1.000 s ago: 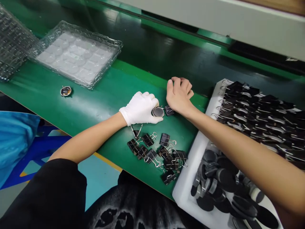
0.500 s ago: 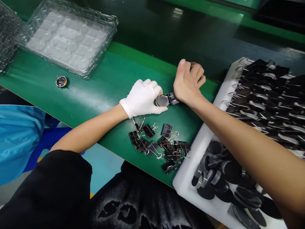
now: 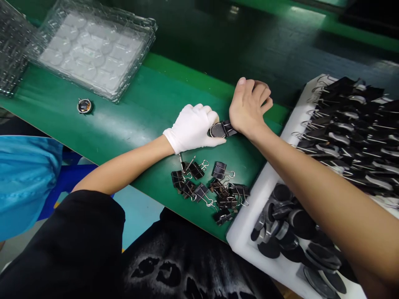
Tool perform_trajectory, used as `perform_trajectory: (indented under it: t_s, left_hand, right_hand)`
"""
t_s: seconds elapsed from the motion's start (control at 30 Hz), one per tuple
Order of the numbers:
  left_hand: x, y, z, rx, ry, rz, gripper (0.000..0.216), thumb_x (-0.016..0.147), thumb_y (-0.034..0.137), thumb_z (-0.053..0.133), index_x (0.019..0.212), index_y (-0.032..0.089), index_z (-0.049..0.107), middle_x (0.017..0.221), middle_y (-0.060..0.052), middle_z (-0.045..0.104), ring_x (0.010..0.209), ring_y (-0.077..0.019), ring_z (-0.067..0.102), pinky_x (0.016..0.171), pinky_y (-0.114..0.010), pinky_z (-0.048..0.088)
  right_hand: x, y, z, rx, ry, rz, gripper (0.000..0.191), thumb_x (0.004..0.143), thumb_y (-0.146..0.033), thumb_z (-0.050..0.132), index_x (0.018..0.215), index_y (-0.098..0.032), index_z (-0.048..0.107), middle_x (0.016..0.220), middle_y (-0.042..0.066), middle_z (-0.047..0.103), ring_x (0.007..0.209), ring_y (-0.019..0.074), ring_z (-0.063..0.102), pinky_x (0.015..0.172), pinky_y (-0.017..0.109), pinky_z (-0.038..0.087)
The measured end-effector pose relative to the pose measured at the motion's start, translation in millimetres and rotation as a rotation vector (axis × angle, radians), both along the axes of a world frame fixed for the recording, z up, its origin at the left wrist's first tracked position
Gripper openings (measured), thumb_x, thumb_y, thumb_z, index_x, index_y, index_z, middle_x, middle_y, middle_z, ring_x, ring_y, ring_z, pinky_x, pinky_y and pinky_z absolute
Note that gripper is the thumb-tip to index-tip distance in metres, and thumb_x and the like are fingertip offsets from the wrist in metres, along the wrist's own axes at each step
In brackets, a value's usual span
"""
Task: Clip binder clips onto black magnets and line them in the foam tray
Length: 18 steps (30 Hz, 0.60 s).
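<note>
My left hand (image 3: 195,128), in a white glove, is closed around a round watch-like case (image 3: 217,129) with a dark face, held low over the green bench. A black binder clip (image 3: 230,128) meets the right side of this case, its jaws at the rim. The heel of my bare right hand (image 3: 251,104) rests against the clip's far end. The fingers of that hand are raised, loosely bent and apart, with nothing seen between them. Several loose binder clips (image 3: 202,192) lie in a pile below my hands.
At right, a white foam box (image 3: 238,238) holds rows of clipped pieces and loose dark discs (image 3: 301,222). A clear plastic tray (image 3: 90,54) lies at upper left. Below it sits another small round case (image 3: 84,106). Blue cloth (image 3: 29,182) shows at far left.
My left hand and the round case have shifted slightly right in view. The clip now overlaps the case's rim more. My right hand keeps nearly the same pose.
</note>
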<state>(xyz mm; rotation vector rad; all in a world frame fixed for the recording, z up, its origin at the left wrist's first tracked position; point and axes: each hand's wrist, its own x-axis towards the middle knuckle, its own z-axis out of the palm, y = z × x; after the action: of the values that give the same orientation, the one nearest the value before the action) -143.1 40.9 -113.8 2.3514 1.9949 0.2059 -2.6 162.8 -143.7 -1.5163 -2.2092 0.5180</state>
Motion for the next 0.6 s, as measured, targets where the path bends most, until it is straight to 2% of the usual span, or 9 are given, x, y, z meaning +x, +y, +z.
perform_trajectory:
  t_s: [0.2, 0.27, 0.33, 0.37, 0.43, 0.47, 0.53, 0.6]
  left_hand:
    - [4, -1, 5.1, 0.045, 0.060, -0.002, 0.051, 0.090, 0.064, 0.064, 0.104, 0.016, 0.070, 0.101, -0.014, 0.070, 0.101, -0.0329, 0.065, 0.082, -0.042, 0.041]
    - [5, -3, 7.6, 0.067, 0.085, 0.004, 0.047, 0.089, 0.061, 0.064, 0.101, 0.016, 0.070, 0.099, -0.013, 0.070, 0.099, -0.0324, 0.066, 0.079, -0.041, 0.040]
    - [5, -7, 10.7, 0.097, 0.112, 0.069, 0.043, 0.089, 0.058, 0.063, 0.098, 0.016, 0.069, 0.097, -0.014, 0.070, 0.097, -0.0327, 0.067, 0.077, -0.041, 0.040]
    - [4, -10, 12.7, 0.109, 0.128, 0.121, 0.045, 0.090, 0.059, 0.062, 0.097, 0.016, 0.069, 0.096, -0.014, 0.070, 0.096, -0.0334, 0.067, 0.076, -0.041, 0.040]
    - [1, -16, 18.0, 0.109, 0.154, 0.216, 0.055, 0.090, 0.068, 0.059, 0.096, 0.014, 0.069, 0.093, -0.015, 0.070, 0.094, -0.0352, 0.068, 0.075, -0.042, 0.041]
    - [-2, -18, 21.3, 0.098, 0.159, 0.248, 0.062, 0.089, 0.074, 0.057, 0.096, 0.013, 0.069, 0.090, -0.016, 0.070, 0.091, -0.0356, 0.068, 0.076, -0.043, 0.041]
    - [-10, -22, 29.1, 0.105, 0.154, 0.270, 0.071, 0.087, 0.081, 0.055, 0.103, 0.013, 0.070, 0.092, -0.016, 0.071, 0.091, -0.0364, 0.068, 0.079, -0.046, 0.043]
    - [-21, -22, 36.8, 0.166, 0.143, 0.212, 0.073, 0.089, 0.077, 0.058, 0.126, 0.014, 0.068, 0.114, -0.020, 0.072, 0.107, -0.0386, 0.067, 0.087, -0.049, 0.045]
  right_hand:
    - [-9, -7, 3.0, -0.008, 0.065, -0.069, 0.057, 0.110, -0.053, 0.011, 0.128, -0.023, 0.056, 0.145, 0.019, 0.049, 0.148, 0.0361, 0.035, 0.118, 0.072, 0.020]
    - [-10, -11, 14.5, -0.056, 0.103, -0.115, 0.057, 0.110, -0.054, 0.013, 0.126, -0.023, 0.058, 0.146, 0.019, 0.050, 0.147, 0.0358, 0.036, 0.119, 0.068, 0.023]
    - [-5, -18, 35.1, -0.046, 0.127, -0.120, 0.057, 0.109, -0.054, 0.014, 0.127, -0.024, 0.059, 0.146, 0.019, 0.052, 0.145, 0.0357, 0.039, 0.118, 0.064, 0.028]
    - [0, -24, 48.4, -0.016, 0.107, -0.079, 0.057, 0.109, -0.055, 0.016, 0.125, -0.024, 0.060, 0.143, 0.019, 0.055, 0.142, 0.0361, 0.044, 0.116, 0.062, 0.032]
    - [14, -39, 76.9, 0.003, -0.055, 0.105, 0.056, 0.107, -0.060, 0.025, 0.112, -0.023, 0.066, 0.126, 0.018, 0.066, 0.125, 0.0367, 0.057, 0.109, 0.058, 0.039]
    - [22, -49, 90.0, -0.045, -0.193, 0.227, 0.056, 0.104, -0.064, 0.032, 0.101, -0.022, 0.069, 0.113, 0.017, 0.070, 0.114, 0.0365, 0.063, 0.104, 0.056, 0.042]
    - [39, -68, 108.5, -0.252, -0.476, 0.448, 0.055, 0.098, -0.069, 0.048, 0.081, -0.021, 0.069, 0.092, 0.015, 0.072, 0.094, 0.0347, 0.068, 0.091, 0.049, 0.048]
    - [52, -84, 113.9, -0.431, -0.607, 0.605, 0.046, 0.093, -0.062, 0.060, 0.073, -0.021, 0.068, 0.084, 0.012, 0.072, 0.085, 0.0303, 0.068, 0.076, 0.039, 0.048]
